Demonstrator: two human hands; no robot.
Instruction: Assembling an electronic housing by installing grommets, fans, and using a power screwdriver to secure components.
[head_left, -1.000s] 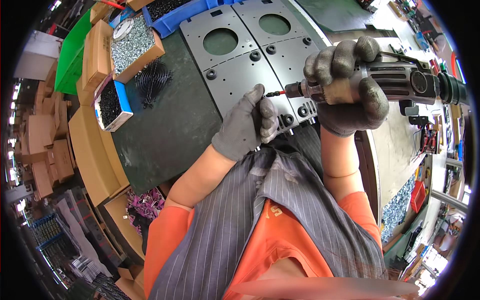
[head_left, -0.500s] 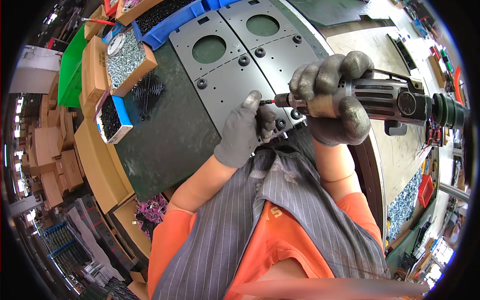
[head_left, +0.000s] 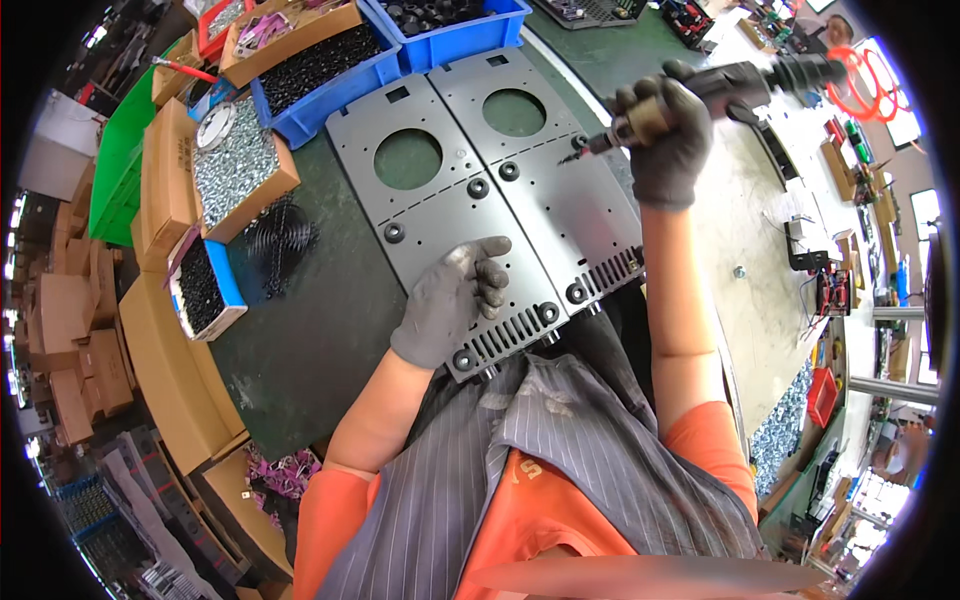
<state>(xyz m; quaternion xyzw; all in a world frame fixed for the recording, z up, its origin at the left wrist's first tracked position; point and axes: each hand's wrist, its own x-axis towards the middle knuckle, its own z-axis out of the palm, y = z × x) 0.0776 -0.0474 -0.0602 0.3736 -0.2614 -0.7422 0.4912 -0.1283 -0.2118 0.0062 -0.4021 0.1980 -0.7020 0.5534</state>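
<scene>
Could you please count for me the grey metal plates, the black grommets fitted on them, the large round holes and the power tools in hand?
Grey rectangular metal plates: 2 (left plate, right plate)
Large round holes in the plates: 2 ()
Black round grommets visible on the plates: 8, for instance
Black electric screwdrivers: 1, held in the gloved right hand
Total: 13

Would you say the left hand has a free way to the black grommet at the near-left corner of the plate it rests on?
Probably yes: the left hand rests on the grey plate, right beside that grommet, with nothing lying between them.
</scene>
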